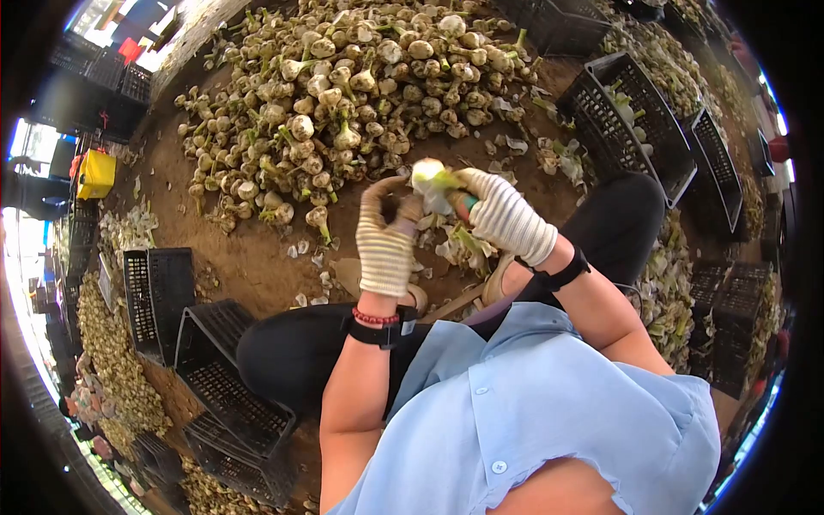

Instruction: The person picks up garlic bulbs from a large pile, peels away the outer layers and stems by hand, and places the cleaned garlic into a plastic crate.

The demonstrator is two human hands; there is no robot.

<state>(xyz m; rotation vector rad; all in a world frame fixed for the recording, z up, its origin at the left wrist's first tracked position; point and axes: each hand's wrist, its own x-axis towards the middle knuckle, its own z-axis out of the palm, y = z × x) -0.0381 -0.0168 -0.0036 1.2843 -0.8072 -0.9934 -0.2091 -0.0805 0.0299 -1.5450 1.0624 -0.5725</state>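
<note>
A pale garlic bulb (427, 174) with a green stem and loose papery skin is up in front of me, between my hands. My right hand (513, 216), in a striped knit glove, has its fingers closed around the stem end. A small teal and orange piece (469, 202), like a tool handle, shows under those fingers. Close to the bulb's left side is my left hand (386, 245), gloved too, its fingers curled in toward the thumb and soiled at the tips; what they pinch I cannot tell. Beyond both hands lies a large heap of garlic bulbs (343, 103) on bare soil.
Black plastic crates stand at left (159, 300), by my left knee (232, 378) and at right (631, 120). Peeled skins and trimmings (463, 249) litter the ground by my feet. A yellow container (96, 174) is at far left. More garlic (120, 360) lies beyond the left crates.
</note>
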